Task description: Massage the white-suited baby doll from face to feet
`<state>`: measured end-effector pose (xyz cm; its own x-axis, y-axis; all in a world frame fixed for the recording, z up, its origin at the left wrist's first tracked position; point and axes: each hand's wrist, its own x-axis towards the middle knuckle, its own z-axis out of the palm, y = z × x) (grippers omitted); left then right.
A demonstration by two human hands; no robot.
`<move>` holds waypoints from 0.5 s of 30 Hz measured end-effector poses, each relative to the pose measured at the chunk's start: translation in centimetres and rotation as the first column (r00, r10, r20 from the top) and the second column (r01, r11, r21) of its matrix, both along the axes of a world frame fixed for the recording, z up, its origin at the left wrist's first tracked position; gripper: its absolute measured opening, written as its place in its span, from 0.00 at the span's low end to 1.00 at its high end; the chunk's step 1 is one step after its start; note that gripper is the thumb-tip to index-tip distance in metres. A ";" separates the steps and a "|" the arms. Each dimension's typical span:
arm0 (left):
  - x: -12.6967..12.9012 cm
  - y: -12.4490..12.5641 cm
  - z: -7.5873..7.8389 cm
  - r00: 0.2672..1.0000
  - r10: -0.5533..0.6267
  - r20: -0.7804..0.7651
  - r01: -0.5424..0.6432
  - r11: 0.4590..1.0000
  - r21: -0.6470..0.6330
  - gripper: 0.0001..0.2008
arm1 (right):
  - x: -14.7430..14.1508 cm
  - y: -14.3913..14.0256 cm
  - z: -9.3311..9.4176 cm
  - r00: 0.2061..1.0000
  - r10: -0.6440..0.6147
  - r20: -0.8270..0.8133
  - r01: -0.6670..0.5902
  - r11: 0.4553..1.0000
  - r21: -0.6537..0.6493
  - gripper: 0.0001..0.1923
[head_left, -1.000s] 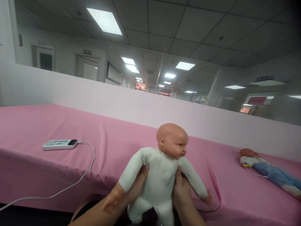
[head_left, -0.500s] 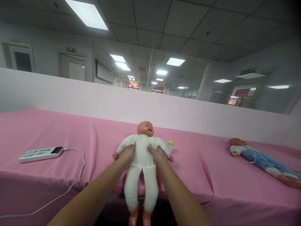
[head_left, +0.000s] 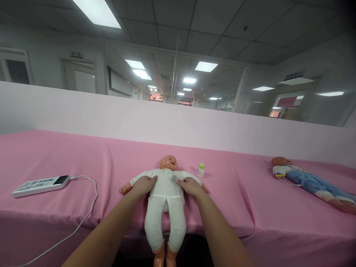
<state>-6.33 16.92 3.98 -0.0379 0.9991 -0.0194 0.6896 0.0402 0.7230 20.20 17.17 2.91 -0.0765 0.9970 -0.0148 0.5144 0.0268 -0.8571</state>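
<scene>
We see the doll (head_left: 166,185) lying face up on the pink table (head_left: 83,155), legs hanging over the near edge. Left hand (head_left: 144,184) and right hand (head_left: 191,186) lie flat on its sides, fingers loosely spread, not gripping. A bottle (head_left: 200,170) stands just beside its shoulder.

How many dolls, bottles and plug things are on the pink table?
Dolls: 2, the white-suited doll under the left hand and right hand, and the blue-trousered doll
Bottles: 1, the small bottle
Power strips: 1, the power strip
Total: 4
</scene>
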 end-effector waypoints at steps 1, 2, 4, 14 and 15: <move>-0.4 -0.2 0.2 0.998 0.001 -0.070 -0.001 1.000 -0.007 0.29 | 0.5 -0.4 0.2 0.999 0.022 0.042 -0.022 1.000 0.001 0.27; -0.8 -0.4 0.4 0.990 0.006 -0.142 -0.006 1.000 0.003 0.26 | 1.0 -0.8 0.4 0.996 0.043 0.083 -0.044 0.999 0.010 0.25; -1.1 -0.4 0.8 0.965 0.051 -0.255 -0.029 0.996 0.087 0.22 | 1.5 -1.0 0.7 0.986 0.047 0.161 -0.057 0.997 0.055 0.22; 4.9 8.8 2.6 0.984 0.030 0.177 -0.088 0.940 0.331 0.28 | -2.9 10.2 -0.1 0.867 -0.173 -0.468 0.309 0.923 0.231 0.17; 5.5 10.0 2.5 0.976 0.038 0.215 -0.103 0.949 0.299 0.29 | -3.6 11.2 -0.4 0.851 -0.133 -0.508 0.284 0.930 0.232 0.19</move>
<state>-0.84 26.96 6.53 -0.1362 0.9524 0.2726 0.5294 -0.1626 0.8326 16.63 28.37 2.47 0.2117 0.9428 0.2577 0.0662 0.2492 -0.9662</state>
